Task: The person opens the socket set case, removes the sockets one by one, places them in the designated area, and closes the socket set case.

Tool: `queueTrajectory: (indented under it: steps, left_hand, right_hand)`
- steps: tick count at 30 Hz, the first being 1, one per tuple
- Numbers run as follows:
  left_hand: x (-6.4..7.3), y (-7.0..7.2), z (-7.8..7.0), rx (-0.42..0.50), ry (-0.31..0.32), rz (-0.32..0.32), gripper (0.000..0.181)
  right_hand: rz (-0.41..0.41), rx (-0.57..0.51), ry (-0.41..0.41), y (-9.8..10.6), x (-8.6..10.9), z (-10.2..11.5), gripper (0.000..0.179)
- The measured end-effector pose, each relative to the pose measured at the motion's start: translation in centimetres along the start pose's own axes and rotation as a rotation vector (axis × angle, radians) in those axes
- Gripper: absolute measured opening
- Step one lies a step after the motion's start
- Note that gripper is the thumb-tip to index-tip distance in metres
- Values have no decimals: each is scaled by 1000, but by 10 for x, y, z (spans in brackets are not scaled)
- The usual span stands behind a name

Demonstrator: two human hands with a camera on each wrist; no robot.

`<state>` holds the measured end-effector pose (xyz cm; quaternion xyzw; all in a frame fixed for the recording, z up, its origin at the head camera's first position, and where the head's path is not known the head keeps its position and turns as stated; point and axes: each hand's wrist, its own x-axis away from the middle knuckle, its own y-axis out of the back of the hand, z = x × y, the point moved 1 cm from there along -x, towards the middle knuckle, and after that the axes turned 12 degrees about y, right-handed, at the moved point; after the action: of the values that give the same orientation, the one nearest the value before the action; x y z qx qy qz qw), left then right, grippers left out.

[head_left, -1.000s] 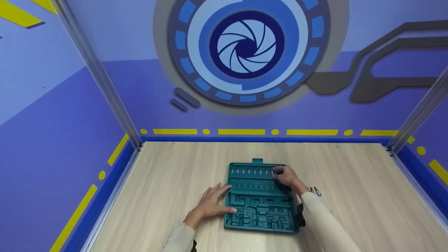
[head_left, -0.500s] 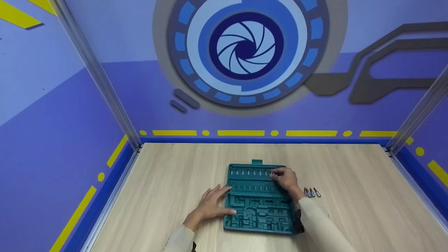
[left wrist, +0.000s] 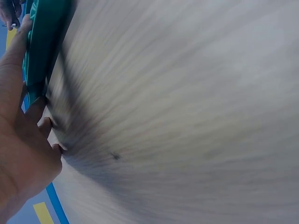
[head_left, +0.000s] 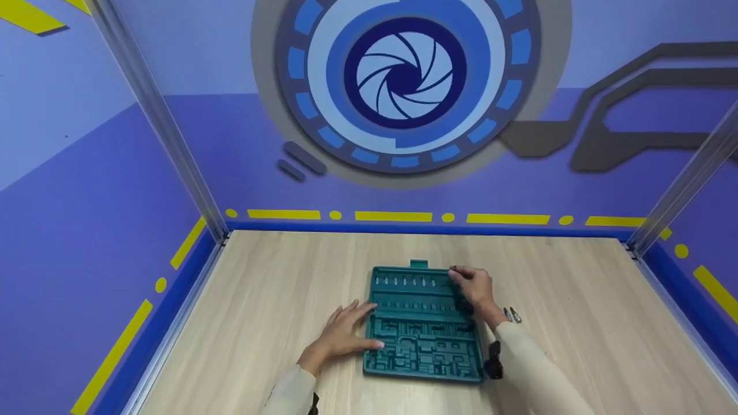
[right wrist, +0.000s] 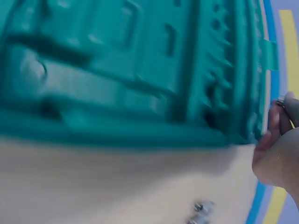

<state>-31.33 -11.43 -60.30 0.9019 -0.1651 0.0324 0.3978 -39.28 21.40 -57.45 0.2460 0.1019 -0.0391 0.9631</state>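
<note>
An open green tool case (head_left: 424, 317) with molded slots lies on the wooden table. My left hand (head_left: 341, 334) rests along its left edge, fingers extended and thumb over the rim; the left wrist view shows these fingers beside the case wall (left wrist: 44, 51). A row of small silver bit sockets (head_left: 405, 281) stands in the far compartment. Over the case's far right corner, my right hand (head_left: 475, 287) pinches a small metal bit socket (head_left: 453, 267) between thumb and fingertips. In the right wrist view this bit socket (right wrist: 280, 101) is mostly covered by the fingers.
Several loose bit sockets (head_left: 512, 314) lie on the table right of the case, partly hidden by the right forearm. The case's latch (head_left: 419, 263) sticks out at the far edge. Blue printed walls (head_left: 403, 196) enclose the table at back and sides.
My right hand has drawn the bit socket out of the right end of the row and lifted it toward the far right corner. My left hand stays on the case edge.
</note>
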Motion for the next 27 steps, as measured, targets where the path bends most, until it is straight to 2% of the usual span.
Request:
queueTrajectory:
  steps: [7,10,14,16,20,27]
  left_hand:
    - [-2,-1,1,-9,-13,7,93]
    - [-3,1,1,-17,-29,0,94]
    - [-3,3,2,-22,-19,-2,94]
    - [-2,2,3,-18,-3,6,94]
    - [-2,1,2,-2,10,18,94]
    - [-4,4,-2,-10,8,17,95]
  right_hand:
    - [162,-50,-8,39,3,4,35]
    - [270,-57,-16,59,5,1,38]
    - [427,-66,-5,88,11,-5,42]
    - [476,-76,-10,101,13,-9,43]
    - [539,-76,-28,123,19,-16,45]
    - [572,10,-12,143,28,-25,43]
